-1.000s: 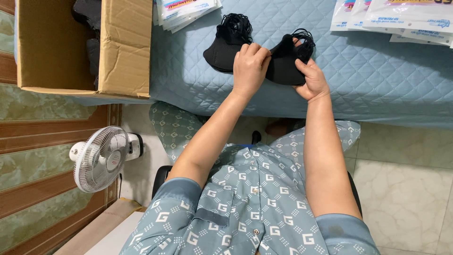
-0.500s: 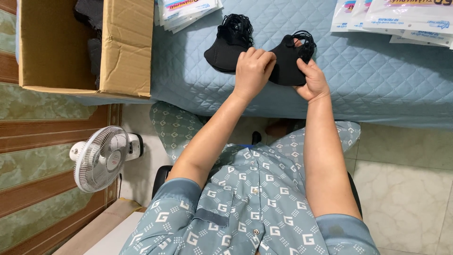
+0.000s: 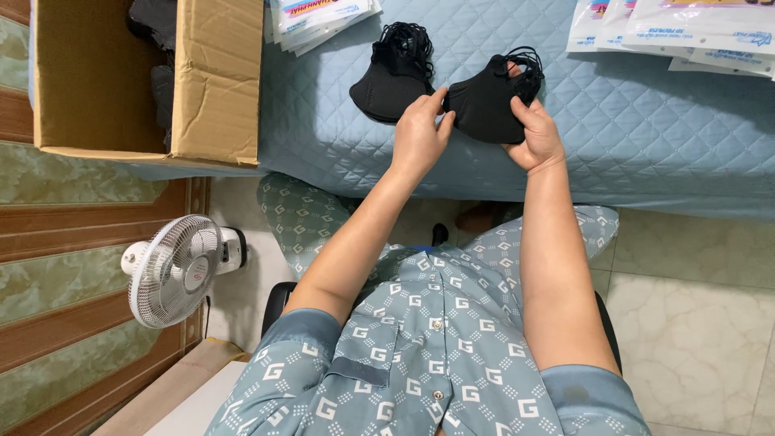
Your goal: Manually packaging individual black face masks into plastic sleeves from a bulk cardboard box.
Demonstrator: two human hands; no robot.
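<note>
Right at the near edge of the bed, a small stack of black fabric face masks with tangled ear loops (image 3: 488, 101) was held between both hands, lifted just over the quilted light-blue bed cover (image 3: 646, 137). The right hand (image 3: 534, 136) was closed around the stack's right end, thumb on the near face and fingers hidden behind the fabric by the loops. The left hand (image 3: 418, 133) pinched the stack's left corner, with thumb and fingertips pressed together on the cloth and the other fingers loosely curled.

Just beside it to the left, a second black pile of masks (image 3: 391, 77) lay flat on the cover, its loops bunched at the far end, and it seemed to touch the left hand's fingertips or sit just behind them; I could not tell which. Farther out, a fanned stack of flat printed plastic packets (image 3: 319, 20) lay toward the far edge on the left, and more white plastic packets (image 3: 686, 32) lay at the far right corner. An open brown cardboard box (image 3: 145, 81) with dark items inside stood on the bed's left end. Down on the floor to the left stood a small white electric fan (image 3: 173, 270).
</note>
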